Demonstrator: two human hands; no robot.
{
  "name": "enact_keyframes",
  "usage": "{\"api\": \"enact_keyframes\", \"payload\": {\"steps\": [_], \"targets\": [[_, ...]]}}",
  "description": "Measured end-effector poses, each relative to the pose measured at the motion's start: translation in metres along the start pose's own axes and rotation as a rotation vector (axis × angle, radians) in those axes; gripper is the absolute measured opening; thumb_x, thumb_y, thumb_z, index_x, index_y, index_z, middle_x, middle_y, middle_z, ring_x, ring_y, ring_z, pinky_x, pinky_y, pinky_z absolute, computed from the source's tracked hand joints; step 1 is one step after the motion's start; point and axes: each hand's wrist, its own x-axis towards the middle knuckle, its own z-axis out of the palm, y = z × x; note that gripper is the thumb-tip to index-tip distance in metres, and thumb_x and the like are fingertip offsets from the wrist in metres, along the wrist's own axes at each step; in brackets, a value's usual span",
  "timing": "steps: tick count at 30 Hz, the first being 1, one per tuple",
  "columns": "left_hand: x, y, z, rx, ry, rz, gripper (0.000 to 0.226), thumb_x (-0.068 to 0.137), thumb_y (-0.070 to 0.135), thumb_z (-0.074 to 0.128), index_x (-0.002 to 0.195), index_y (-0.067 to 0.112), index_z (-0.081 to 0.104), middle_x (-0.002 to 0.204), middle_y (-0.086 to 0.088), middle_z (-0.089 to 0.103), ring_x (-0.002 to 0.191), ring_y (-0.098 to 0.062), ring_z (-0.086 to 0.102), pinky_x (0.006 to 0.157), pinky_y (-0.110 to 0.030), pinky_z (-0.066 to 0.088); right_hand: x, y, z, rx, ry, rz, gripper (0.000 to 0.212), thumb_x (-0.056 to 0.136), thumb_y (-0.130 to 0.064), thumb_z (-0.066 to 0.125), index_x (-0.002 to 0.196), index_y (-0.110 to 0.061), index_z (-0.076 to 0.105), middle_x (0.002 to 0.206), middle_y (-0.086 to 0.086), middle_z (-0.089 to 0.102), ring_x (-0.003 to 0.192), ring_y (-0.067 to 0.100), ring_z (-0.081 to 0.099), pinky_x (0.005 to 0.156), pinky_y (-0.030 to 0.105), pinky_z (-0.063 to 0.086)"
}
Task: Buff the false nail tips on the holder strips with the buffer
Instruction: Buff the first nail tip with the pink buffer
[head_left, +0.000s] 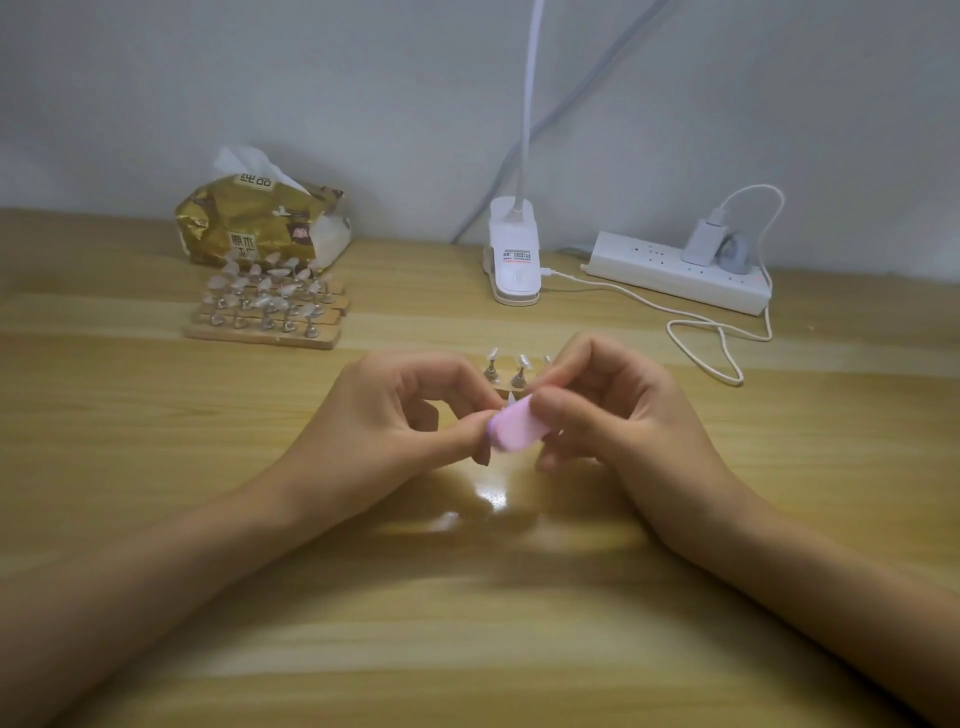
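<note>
As left hand (395, 415) pinches nail tip (512, 401), right hand (613, 415) grips buffer (517, 428) — pink.

We see only bare limbs in the head view. The left grip (395, 410) is a bare hand with slim fingers, and the left forearm (182, 561) behind it is uncovered all the way to the picture's edge at 8 o'clock. The right grip (623, 410) is a bare hand of the same build, and the right forearm (810, 566) is uncovered to the edge at 4 o'clock. The fingertips are blurred, so we cannot judge the nails.
</note>
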Motion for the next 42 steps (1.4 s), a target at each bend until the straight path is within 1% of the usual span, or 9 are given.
{"api": "enact_keyframes", "payload": {"steps": [6,16,20,24,28,32,35,40,42], "targets": [[-0.001,0.001,-0.001,0.005,-0.018,0.009,0.016,0.077,0.038,0.072,0.079,0.022,0.072,0.066,0.0,0.07,0.043,-0.006,0.032,0.042,-0.015,0.025,-0.001,0.0,-0.002,-0.047,-0.018,-0.046,0.021,0.082,-0.014,0.08,0.077,-0.009,0.06,0.078,0.003,0.07,0.07,0.014,0.065,0.055,0.022,0.054],[-0.001,0.002,0.001,-0.008,-0.029,0.004,0.014,0.079,0.041,0.069,0.078,0.027,0.072,0.067,0.0,0.071,0.044,-0.012,0.029,0.042,-0.018,0.025,0.004,-0.003,-0.01,0.113,0.137,0.003,0.016,0.072,-0.028,0.077,0.068,-0.027,0.062,0.074,0.001,0.066,0.062,0.008,0.057,0.054,0.02,0.053],[-0.001,0.002,0.0,0.002,-0.034,0.003,0.015,0.078,0.039,0.069,0.08,0.024,0.072,0.067,0.0,0.071,0.044,-0.013,0.031,0.042,-0.018,0.024,0.001,0.0,-0.002,0.095,-0.028,0.022,0.02,0.08,-0.014,0.079,0.071,-0.026,0.065,0.077,0.0,0.068,0.065,0.012,0.061,0.054,0.02,0.053],[0.0,0.001,0.0,0.008,-0.015,-0.012,0.013,0.08,0.037,0.072,0.079,0.023,0.072,0.067,0.001,0.071,0.044,-0.013,0.031,0.043,-0.016,0.025,0.003,-0.003,-0.005,0.097,0.092,0.048,0.019,0.073,-0.022,0.082,0.068,-0.026,0.064,0.077,0.005,0.066,0.062,0.009,0.056,0.053,0.019,0.053],[0.0,0.001,0.0,0.004,-0.03,-0.006,0.014,0.077,0.037,0.071,0.078,0.023,0.072,0.066,0.001,0.07,0.043,-0.01,0.033,0.043,-0.014,0.027,0.001,0.001,0.0,0.085,-0.026,0.029,0.018,0.081,-0.015,0.081,0.074,-0.021,0.065,0.077,0.004,0.067,0.065,0.012,0.06,0.054,0.021,0.053],[0.0,0.001,0.0,-0.01,-0.023,-0.017,0.014,0.078,0.037,0.073,0.078,0.022,0.072,0.065,0.0,0.07,0.044,-0.011,0.031,0.043,-0.014,0.026,0.003,-0.002,-0.004,0.089,0.115,0.036,0.017,0.074,-0.022,0.077,0.072,-0.02,0.06,0.077,0.007,0.067,0.07,0.017,0.06,0.053,0.02,0.052],[0.0,0.002,0.0,-0.015,-0.028,-0.02,0.012,0.076,0.035,0.075,0.077,0.024,0.072,0.065,-0.001,0.07,0.046,-0.012,0.037,0.043,-0.018,0.027,0.0,0.0,0.002,0.088,-0.012,0.011,0.016,0.08,-0.014,0.075,0.075,-0.018,0.061,0.075,0.001,0.068,0.063,0.011,0.06,0.052,0.02,0.053],[0.0,0.002,0.001,-0.012,-0.017,-0.034,0.011,0.079,0.034,0.075,0.078,0.023,0.072,0.064,0.0,0.07,0.045,-0.012,0.032,0.042,-0.016,0.025,0.002,-0.002,-0.004,0.075,0.102,0.027,0.023,0.075,-0.019,0.083,0.069,-0.023,0.062,0.079,0.011,0.066,0.067,0.017,0.058,0.052,0.019,0.051],[0.0,0.002,0.001,-0.013,-0.023,-0.029,0.016,0.076,0.039,0.073,0.078,0.023,0.072,0.065,-0.001,0.07,0.046,-0.014,0.036,0.044,-0.019,0.027,0.0,0.001,0.0,0.089,-0.021,0.013,0.021,0.08,-0.015,0.08,0.071,-0.024,0.064,0.077,0.004,0.067,0.065,0.017,0.059,0.051,0.019,0.051]]}}
